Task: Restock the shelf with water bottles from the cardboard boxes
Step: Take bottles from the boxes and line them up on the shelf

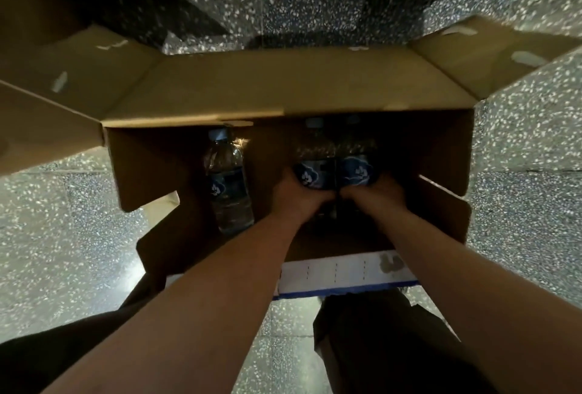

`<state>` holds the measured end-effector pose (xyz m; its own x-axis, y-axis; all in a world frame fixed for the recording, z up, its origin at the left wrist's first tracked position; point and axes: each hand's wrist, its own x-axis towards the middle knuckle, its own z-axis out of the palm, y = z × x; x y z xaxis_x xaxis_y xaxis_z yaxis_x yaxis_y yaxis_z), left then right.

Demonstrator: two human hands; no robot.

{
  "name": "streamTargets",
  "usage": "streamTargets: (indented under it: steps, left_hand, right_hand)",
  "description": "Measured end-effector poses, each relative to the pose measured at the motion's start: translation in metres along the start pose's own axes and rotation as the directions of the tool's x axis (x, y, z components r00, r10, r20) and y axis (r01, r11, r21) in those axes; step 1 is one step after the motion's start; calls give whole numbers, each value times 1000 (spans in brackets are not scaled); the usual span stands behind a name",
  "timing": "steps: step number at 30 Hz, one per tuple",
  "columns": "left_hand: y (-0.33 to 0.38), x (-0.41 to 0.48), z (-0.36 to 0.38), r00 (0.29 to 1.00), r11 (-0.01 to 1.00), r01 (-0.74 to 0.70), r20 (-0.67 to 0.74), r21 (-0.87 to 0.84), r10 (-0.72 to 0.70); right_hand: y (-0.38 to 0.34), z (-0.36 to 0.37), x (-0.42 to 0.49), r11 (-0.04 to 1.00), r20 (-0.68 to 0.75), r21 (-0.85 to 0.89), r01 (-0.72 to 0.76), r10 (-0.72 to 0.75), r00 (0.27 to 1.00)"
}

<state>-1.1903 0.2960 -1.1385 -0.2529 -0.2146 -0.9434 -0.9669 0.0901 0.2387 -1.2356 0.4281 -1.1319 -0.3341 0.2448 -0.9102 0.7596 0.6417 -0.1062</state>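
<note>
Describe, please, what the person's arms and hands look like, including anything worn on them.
Both forearms are bare as far as the frame's edge, with no sleeves in view. The left hand and right hand wear no gloves, and no watch, bracelet or ring shows, though the fingers are partly hidden in the dim cardboard box.

Fingers of the left hand and right hand vanish behind the left bottle and right bottle — caps dim, label print unreadable; a flap of the cardboard box is cut off at the left edge
</note>
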Motion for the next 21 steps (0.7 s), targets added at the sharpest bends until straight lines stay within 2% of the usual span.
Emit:
streamTargets:
  steps: [4,12,16,18,21]
  left_hand:
    - [18,-54,-29,999,1000,-4,-36,-9,3]
    - [52,-190,-103,991,998,-57,-118,21,59]
    - [81,-257,-136,982,992,-124,-144,-2,123]
    - [103,-292,-152,980,988,-136,-154,-75,123]
    - [128,-340,-169,967,972,-179,-211,-149,146]
  right_hand:
    - [-25,-14,-54,993,13,96,-63,62,998]
    - [-62,-58,-208,959,63,282,-41,24,998]
    - [-86,-81,-274,945,84,326,38,-69,994]
    - [-104,-95,-309,929,93,358,91,-133,987]
    - [-126,-118,-354,881,109,423,214,-283,953]
